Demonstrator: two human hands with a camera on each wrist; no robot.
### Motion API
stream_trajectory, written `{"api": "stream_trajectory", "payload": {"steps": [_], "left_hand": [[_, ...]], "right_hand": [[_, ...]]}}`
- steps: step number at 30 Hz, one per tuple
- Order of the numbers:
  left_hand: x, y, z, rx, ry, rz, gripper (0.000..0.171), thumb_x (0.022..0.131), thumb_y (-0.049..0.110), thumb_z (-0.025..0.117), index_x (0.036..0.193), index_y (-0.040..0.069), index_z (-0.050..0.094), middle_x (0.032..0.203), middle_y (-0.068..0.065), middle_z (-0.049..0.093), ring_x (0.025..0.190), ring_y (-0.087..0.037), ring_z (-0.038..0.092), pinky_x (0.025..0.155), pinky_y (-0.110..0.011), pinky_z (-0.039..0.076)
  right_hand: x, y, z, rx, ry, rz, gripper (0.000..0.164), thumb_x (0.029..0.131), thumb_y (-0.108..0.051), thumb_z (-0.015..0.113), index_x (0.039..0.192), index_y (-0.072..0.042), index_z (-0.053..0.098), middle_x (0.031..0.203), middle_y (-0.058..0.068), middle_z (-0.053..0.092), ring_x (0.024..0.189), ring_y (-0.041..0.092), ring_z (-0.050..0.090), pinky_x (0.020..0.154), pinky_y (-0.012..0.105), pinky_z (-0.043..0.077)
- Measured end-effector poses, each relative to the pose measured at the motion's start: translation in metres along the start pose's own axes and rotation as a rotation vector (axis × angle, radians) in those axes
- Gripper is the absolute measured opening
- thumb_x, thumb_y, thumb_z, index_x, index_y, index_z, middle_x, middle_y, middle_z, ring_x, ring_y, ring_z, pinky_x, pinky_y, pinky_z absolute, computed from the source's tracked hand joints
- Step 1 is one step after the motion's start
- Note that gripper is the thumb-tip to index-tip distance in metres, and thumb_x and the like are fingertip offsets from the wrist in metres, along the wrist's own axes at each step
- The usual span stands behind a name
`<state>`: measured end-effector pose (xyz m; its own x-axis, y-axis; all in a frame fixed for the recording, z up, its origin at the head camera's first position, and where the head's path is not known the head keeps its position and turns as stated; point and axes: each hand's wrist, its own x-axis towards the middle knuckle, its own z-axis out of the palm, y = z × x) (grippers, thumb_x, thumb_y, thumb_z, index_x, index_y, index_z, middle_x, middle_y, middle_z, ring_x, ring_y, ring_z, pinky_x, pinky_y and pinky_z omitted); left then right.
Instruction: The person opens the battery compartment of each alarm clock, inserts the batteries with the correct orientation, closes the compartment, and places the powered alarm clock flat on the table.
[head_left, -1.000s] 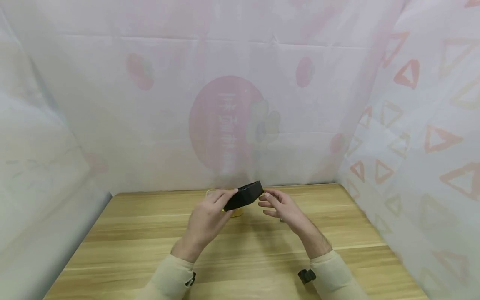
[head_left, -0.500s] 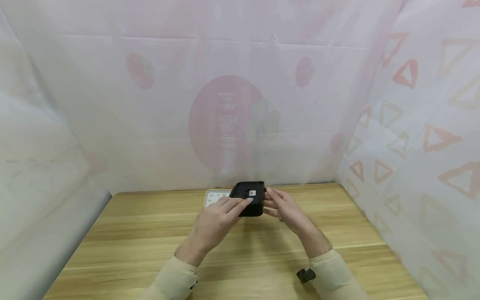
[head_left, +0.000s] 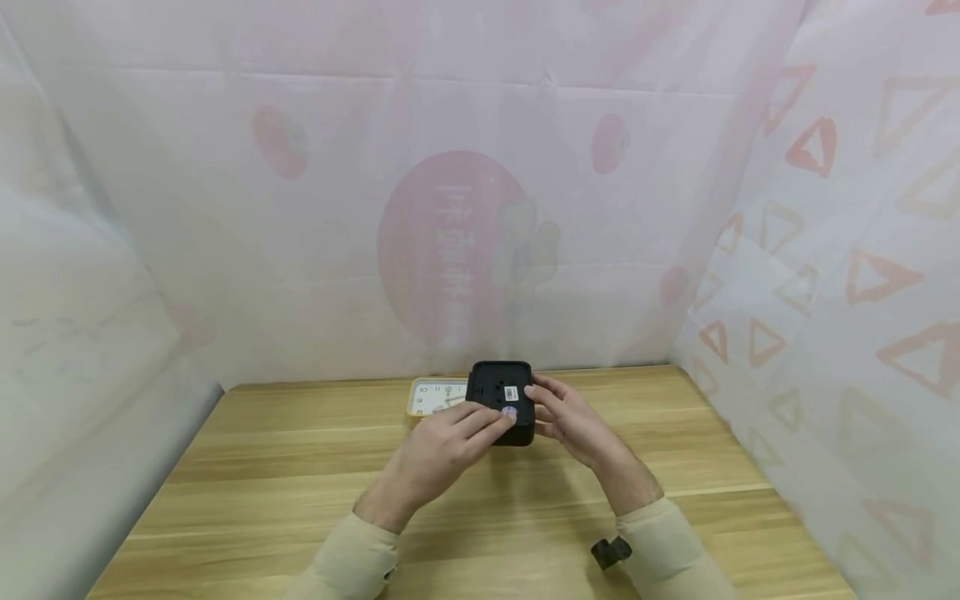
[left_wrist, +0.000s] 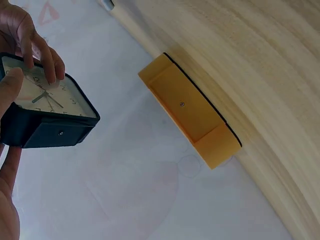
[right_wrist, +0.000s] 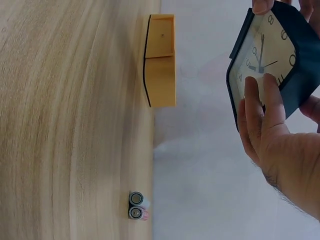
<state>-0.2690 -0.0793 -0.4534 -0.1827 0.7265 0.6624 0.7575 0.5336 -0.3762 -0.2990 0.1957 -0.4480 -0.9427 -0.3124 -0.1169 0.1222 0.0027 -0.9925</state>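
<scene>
We see a wooden table (head_left: 285, 492), printed sheeting (head_left: 315, 250) behind.
Our left hand (head_left: 442, 446) and right hand (head_left: 573, 421) both clamp their fingers on a black clock (head_left: 489, 384).

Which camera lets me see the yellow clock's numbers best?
The head view: only there does the yellow clock show its white face and numbers, though the black clock and left hand cover part of it. Both wrist views show its yellow side, without numbers.
</scene>
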Motion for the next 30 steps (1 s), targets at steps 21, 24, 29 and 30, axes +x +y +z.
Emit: {"api": "stream_trajectory", "payload": {"steps": [21,24,29,30], "left_hand": [[-0.033,-0.041,-0.006,-0.391,-0.17,-0.231,0.063,0.093,0.024,0.102,0.15,0.019,0.078,0.146,0.0,0.081,0.134,-0.021,0.079,0.113,-0.04,0.069],[-0.036,-0.042,-0.006,-0.388,-0.193,-0.245,0.064,0.094,0.025,0.102,0.152,0.02,0.077,0.148,0.001,0.08,0.135,-0.021,0.079,0.113,-0.04,0.069],[-0.038,-0.044,-0.005,-0.415,-0.234,-0.277,0.071,0.095,0.029,0.101,0.159,0.022,0.072,0.154,0.0,0.077,0.14,-0.022,0.077,0.116,-0.042,0.068],[-0.038,-0.044,-0.005,-0.424,-0.244,-0.285,0.073,0.095,0.03,0.101,0.161,0.023,0.071,0.156,-0.001,0.076,0.141,-0.022,0.076,0.116,-0.043,0.068]], "right_hand": [[0.001,0.006,-0.006,-0.157,0.035,0.008,0.067,0.117,-0.019,0.067,0.177,0.001,0.045,0.163,0.033,0.065,0.129,0.027,0.082,0.102,0.038,0.073],[0.001,0.006,-0.006,-0.174,0.032,0.01,0.065,0.116,-0.017,0.067,0.175,0.003,0.048,0.16,0.032,0.067,0.127,0.027,0.082,0.101,0.039,0.073],[0.0,0.004,-0.007,-0.218,-0.005,-0.02,0.064,0.116,-0.018,0.067,0.172,0.008,0.05,0.157,0.033,0.069,0.122,0.023,0.082,0.098,0.038,0.074],[0.0,0.003,-0.007,-0.229,-0.011,-0.024,0.063,0.116,-0.019,0.068,0.171,0.008,0.051,0.156,0.033,0.07,0.12,0.022,0.082,0.097,0.038,0.074]]}}
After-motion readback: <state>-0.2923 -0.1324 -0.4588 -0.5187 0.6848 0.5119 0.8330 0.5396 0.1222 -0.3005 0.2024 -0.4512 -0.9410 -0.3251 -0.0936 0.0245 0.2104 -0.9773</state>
